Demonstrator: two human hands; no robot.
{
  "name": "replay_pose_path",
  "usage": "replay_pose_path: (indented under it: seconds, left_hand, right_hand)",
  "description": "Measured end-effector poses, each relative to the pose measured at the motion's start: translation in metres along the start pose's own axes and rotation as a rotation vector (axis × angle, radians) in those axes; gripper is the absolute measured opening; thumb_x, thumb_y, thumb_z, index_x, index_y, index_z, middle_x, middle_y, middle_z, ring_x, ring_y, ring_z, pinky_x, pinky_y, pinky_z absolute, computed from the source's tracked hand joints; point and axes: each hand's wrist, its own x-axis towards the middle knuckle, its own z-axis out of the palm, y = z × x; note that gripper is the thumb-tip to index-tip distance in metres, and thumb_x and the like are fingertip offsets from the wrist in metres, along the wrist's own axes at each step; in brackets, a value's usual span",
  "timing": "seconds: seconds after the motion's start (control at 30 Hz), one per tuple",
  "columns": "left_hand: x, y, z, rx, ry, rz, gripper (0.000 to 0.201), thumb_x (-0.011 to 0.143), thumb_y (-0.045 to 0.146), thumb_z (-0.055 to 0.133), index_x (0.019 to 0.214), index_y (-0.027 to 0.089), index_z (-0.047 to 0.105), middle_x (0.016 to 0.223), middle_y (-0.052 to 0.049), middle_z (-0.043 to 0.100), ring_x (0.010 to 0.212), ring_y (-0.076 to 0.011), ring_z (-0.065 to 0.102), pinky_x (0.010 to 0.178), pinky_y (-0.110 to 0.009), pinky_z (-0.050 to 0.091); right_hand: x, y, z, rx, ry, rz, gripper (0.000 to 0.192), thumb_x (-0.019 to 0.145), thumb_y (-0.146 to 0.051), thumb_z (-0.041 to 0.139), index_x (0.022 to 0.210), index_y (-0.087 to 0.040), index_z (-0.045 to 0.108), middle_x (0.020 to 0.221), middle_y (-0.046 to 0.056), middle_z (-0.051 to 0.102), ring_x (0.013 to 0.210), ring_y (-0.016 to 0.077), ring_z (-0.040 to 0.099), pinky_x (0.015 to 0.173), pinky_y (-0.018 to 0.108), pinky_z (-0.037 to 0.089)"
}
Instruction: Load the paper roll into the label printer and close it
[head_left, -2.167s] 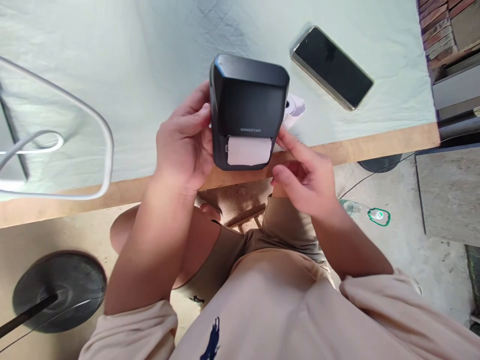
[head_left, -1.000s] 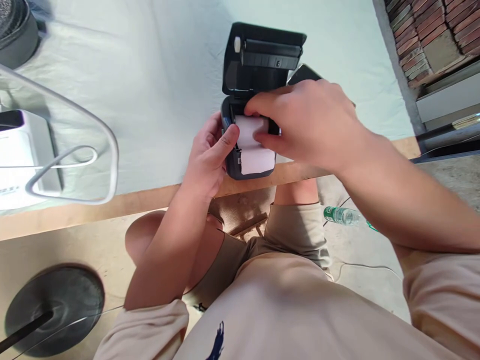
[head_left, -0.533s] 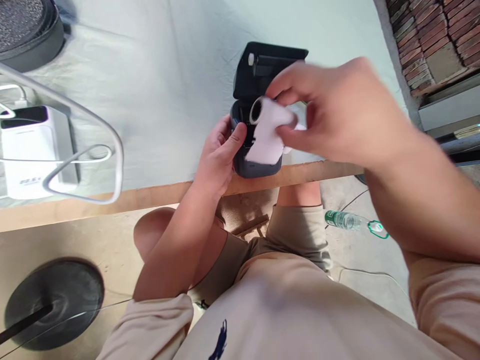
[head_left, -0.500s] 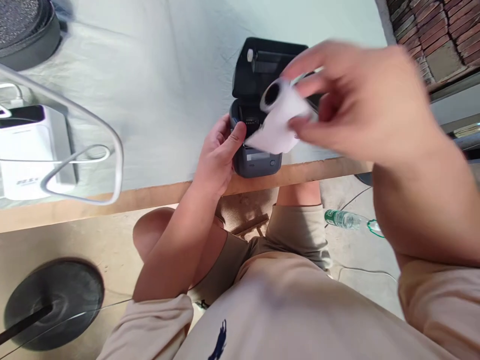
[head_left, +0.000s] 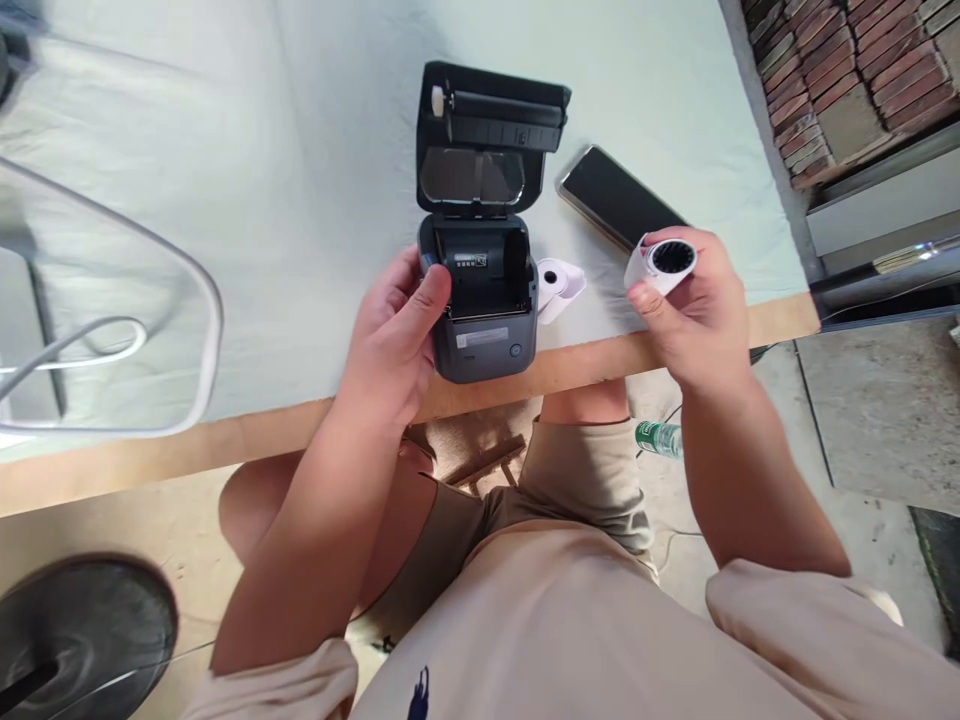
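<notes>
Pale green cloth-covered table (head_left: pixel 225 150) with a bare wooden front edge; brick wall at far right. Left hand (head_left: pixel 394 335) wraps the side of the small dark grey label printer (head_left: pixel 480 300), thumb on its rim, lid hinged open, paper bay empty. Right hand (head_left: pixel 694 310), well right of the printer, pinches a white paper roll (head_left: pixel 664 262); a second white roll (head_left: pixel 559 285) and a black smartphone (head_left: pixel 611 195) lie between the two grips.

no wording we can read

we see a small white label (head_left: pixel 469 260) inside the open dark grey plastic label printer (head_left: pixel 480 290) and a pale sticker (head_left: pixel 481 338) on its front, both too small to read; the green label on the clear plastic bottle (head_left: pixel 657 438) on the floor is illegible to us too.
</notes>
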Motion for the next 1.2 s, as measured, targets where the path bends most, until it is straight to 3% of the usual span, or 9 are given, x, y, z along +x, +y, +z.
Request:
replay_pose_path:
  seconds: [0.2, 0.37, 0.53, 0.7, 0.77, 0.87, 1.0, 1.07, 1.2]
  left_hand:
    - [0.004, 0.0, 0.0, -0.022, 0.032, 0.044, 0.027, 0.093, 0.041, 0.072, 0.107, 0.018, 0.073, 0.107, -0.007, 0.077, 0.112, -0.0246, 0.073, 0.09, -0.03, 0.065]
    - [0.005, 0.001, 0.0, -0.096, 0.039, 0.023, 0.029, 0.089, 0.039, 0.077, 0.1, 0.013, 0.073, 0.085, -0.003, 0.075, 0.083, -0.0168, 0.077, 0.082, -0.025, 0.065]
    - [0.001, 0.001, 0.0, -0.131, 0.068, 0.076, 0.025, 0.09, 0.036, 0.075, 0.1, 0.012, 0.074, 0.085, -0.002, 0.075, 0.07, -0.0106, 0.073, 0.058, -0.015, 0.059]
    - [-0.002, 0.001, 0.0, -0.09, 0.114, 0.099, 0.034, 0.089, 0.038, 0.075, 0.109, 0.01, 0.073, 0.099, -0.006, 0.077, 0.082, -0.0166, 0.076, 0.065, -0.021, 0.064]
    - [-0.002, 0.002, 0.0, -0.08, 0.116, 0.098, 0.036, 0.09, 0.04, 0.074, 0.111, 0.011, 0.072, 0.101, -0.007, 0.077, 0.081, -0.0183, 0.076, 0.062, -0.024, 0.064]
    - [-0.001, 0.001, 0.0, -0.104, 0.112, 0.099, 0.033, 0.091, 0.039, 0.073, 0.109, 0.012, 0.071, 0.098, -0.006, 0.076, 0.08, -0.0182, 0.076, 0.06, -0.024, 0.063]
    - [0.0, 0.001, -0.001, -0.111, 0.089, 0.084, 0.026, 0.091, 0.035, 0.074, 0.106, 0.015, 0.07, 0.101, -0.006, 0.075, 0.1, -0.0217, 0.076, 0.081, -0.029, 0.067]
    - [0.0, 0.0, 0.0, -0.098, 0.078, 0.072, 0.026, 0.091, 0.037, 0.074, 0.107, 0.017, 0.07, 0.104, -0.006, 0.074, 0.107, -0.0231, 0.074, 0.085, -0.031, 0.066]
    - [-0.002, -0.001, 0.001, -0.05, 0.089, 0.085, 0.024, 0.092, 0.04, 0.074, 0.105, 0.02, 0.071, 0.095, -0.002, 0.071, 0.097, -0.0171, 0.074, 0.07, -0.021, 0.061]
  right_hand:
    - [0.005, 0.002, 0.002, -0.337, -0.058, -0.007, 0.054, 0.082, -0.05, 0.072, 0.126, -0.02, 0.061, 0.122, 0.011, 0.07, 0.111, 0.0244, 0.066, 0.103, 0.046, 0.053]
    - [0.0, -0.025, 0.0, -0.589, 0.041, -0.256, 0.06, 0.088, -0.05, 0.063, 0.138, -0.02, 0.052, 0.138, 0.013, 0.062, 0.131, 0.028, 0.058, 0.112, 0.049, 0.047]
    - [-0.001, -0.049, 0.036, -0.703, -0.012, -0.34, 0.051, 0.089, -0.058, 0.063, 0.13, -0.029, 0.057, 0.121, 0.003, 0.071, 0.133, 0.031, 0.055, 0.109, 0.053, 0.036]
    - [0.004, -0.046, 0.063, -0.692, -0.067, -0.304, 0.031, 0.096, -0.041, 0.06, 0.126, -0.036, 0.058, 0.106, -0.004, 0.072, 0.132, 0.024, 0.058, 0.119, 0.057, 0.022]
    - [0.006, -0.046, 0.06, -0.639, -0.022, -0.35, 0.028, 0.096, -0.035, 0.059, 0.124, -0.037, 0.06, 0.104, -0.004, 0.072, 0.125, 0.0224, 0.063, 0.119, 0.057, 0.025]
    - [0.008, -0.054, 0.045, -0.521, 0.083, -0.444, 0.036, 0.093, -0.03, 0.062, 0.129, -0.032, 0.059, 0.113, 0.001, 0.071, 0.114, 0.0197, 0.068, 0.11, 0.048, 0.045]
    - [0.012, -0.078, 0.028, -0.205, 0.187, -0.445, 0.053, 0.088, -0.028, 0.066, 0.137, -0.026, 0.047, 0.12, 0.006, 0.066, 0.105, 0.016, 0.069, 0.084, 0.032, 0.058]
    - [0.016, -0.09, 0.03, -0.198, 0.135, -0.48, 0.042, 0.087, -0.027, 0.066, 0.127, -0.024, 0.052, 0.116, 0.006, 0.067, 0.102, 0.0155, 0.071, 0.082, 0.031, 0.059]
    - [0.029, -0.103, 0.049, -0.425, -0.018, -0.664, 0.033, 0.088, -0.022, 0.059, 0.12, -0.028, 0.058, 0.113, -0.003, 0.075, 0.098, 0.012, 0.073, 0.085, 0.032, 0.054]
